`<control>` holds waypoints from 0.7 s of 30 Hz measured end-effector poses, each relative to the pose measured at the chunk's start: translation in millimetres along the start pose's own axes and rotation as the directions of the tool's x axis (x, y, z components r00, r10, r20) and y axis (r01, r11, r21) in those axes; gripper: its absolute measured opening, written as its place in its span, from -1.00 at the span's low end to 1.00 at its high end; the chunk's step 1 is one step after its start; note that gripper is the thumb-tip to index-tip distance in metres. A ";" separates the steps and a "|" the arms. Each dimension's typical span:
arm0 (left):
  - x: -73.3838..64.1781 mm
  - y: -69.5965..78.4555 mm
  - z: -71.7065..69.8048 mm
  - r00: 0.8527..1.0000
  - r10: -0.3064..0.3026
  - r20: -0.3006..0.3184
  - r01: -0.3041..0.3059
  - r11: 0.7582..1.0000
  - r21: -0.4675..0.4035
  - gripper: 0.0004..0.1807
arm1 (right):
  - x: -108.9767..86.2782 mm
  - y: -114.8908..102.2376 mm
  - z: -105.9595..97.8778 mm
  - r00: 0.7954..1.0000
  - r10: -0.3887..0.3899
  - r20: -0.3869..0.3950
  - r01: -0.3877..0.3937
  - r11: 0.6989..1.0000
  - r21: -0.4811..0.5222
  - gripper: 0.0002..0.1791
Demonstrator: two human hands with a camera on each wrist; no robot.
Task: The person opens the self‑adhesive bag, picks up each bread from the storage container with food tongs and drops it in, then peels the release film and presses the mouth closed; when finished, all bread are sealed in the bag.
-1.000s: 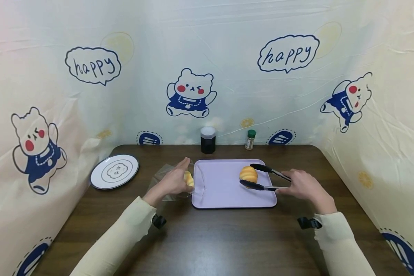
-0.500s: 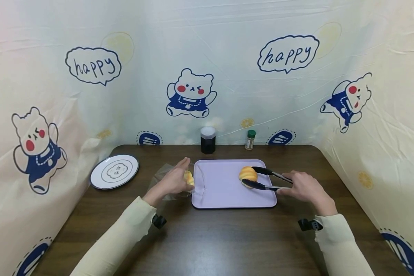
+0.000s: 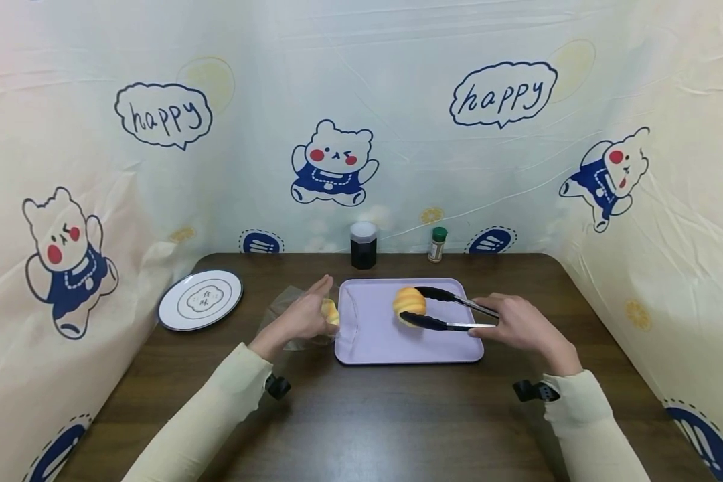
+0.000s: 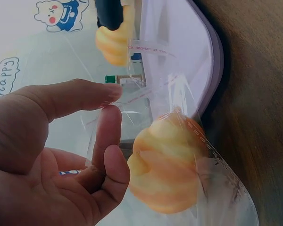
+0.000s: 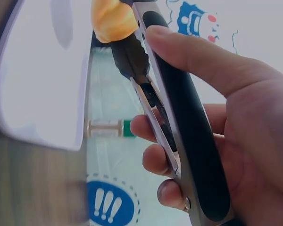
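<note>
My left hand (image 3: 304, 313) pinches the mouth edge of a clear plastic bag (image 4: 226, 193) between thumb and finger. Inside the bag lies a golden bread roll (image 4: 170, 174), at the left end of the lilac tray (image 3: 376, 345). Red print runs along the bag's rim. With fingers wrapped round both handles, my right hand (image 3: 521, 327) grips a pair of tongs (image 5: 188, 127) with black tips. A second ridged bread roll (image 3: 408, 304) sits between those tips, above the middle of the tray. The bag's opening faces that roll.
A white plate (image 3: 177, 294) with a dark rim stands at the left. Behind the tray are a dark jar with a white lid (image 3: 363, 249) and a small green-capped shaker (image 3: 436, 246). A printed curtain (image 3: 410, 167) surrounds the brown table (image 3: 361, 415).
The tongs closed on the roll and carried it left across the tray, my right hand moving with them. My left hand and the bag stayed in place.
</note>
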State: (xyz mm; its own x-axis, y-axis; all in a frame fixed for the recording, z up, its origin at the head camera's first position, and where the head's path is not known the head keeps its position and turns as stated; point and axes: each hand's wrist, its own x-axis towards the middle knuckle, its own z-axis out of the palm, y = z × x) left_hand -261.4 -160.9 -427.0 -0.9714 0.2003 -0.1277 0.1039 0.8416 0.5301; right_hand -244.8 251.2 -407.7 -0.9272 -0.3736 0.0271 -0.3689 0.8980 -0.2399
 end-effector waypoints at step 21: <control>-3.5 1.3 -2.1 0.998 0.053 0.041 -0.055 0.998 0.039 0.22 | 19.0 -54.8 0.0 0.959 -0.283 0.008 0.280 0.952 0.124 -0.25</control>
State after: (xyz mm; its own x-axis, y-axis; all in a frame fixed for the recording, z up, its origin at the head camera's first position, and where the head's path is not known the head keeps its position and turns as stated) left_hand -258.3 -161.6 -424.1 -0.9550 0.2651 -0.1332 0.1652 0.8481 0.5034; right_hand -242.2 194.9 -394.1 -0.7844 -0.6142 0.0864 -0.6025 0.7215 -0.3412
